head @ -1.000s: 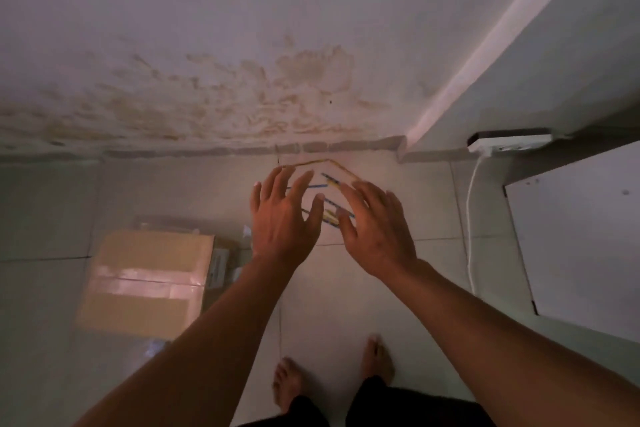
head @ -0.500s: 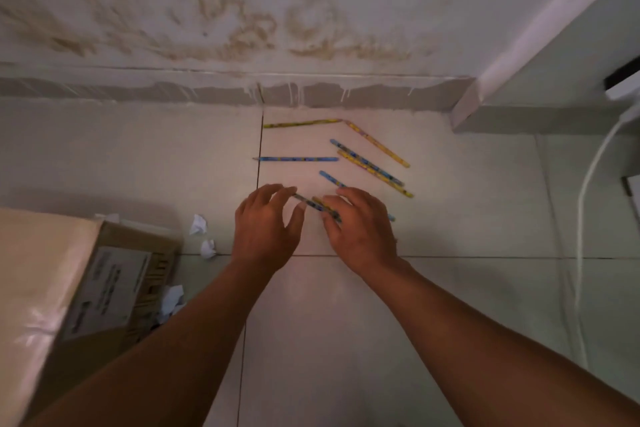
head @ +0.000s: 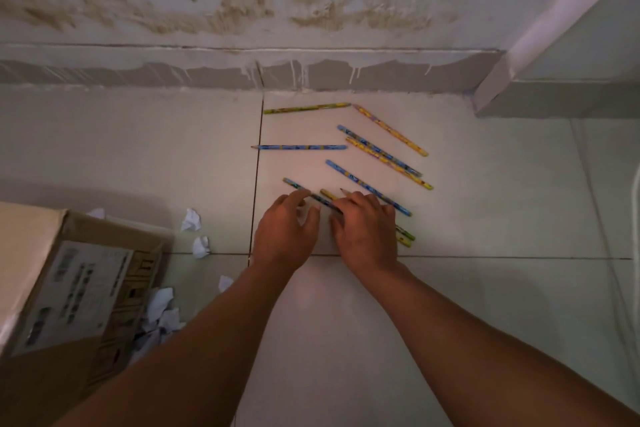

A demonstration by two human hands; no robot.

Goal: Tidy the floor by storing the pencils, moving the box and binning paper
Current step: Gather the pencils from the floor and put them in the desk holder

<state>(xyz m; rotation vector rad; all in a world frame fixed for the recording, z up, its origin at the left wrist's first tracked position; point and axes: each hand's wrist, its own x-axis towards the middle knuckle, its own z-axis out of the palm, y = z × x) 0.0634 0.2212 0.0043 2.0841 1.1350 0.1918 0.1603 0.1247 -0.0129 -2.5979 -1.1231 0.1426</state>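
Here both hands low on floor tile (head: 346, 322). Left hand (head: 285, 236) and right hand (head: 367, 229), fingers curled, pinch near pencils (head: 313, 197). Other pencils (head: 374, 152) scattered ahead toward wall. Box (head: 69, 288) at left, crumpled paper (head: 191, 219) beside it.

tiled floor (head: 450, 305), pencils (head: 369, 184), box (head: 79, 284), paper (head: 191, 219)

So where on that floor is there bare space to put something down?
Bare tile lies in the near right, between the right hand and the white cable, and in the far left, between the wall's grey base and the cardboard box. It is crowded around the scattered pencils and the crumpled paper beside the box.
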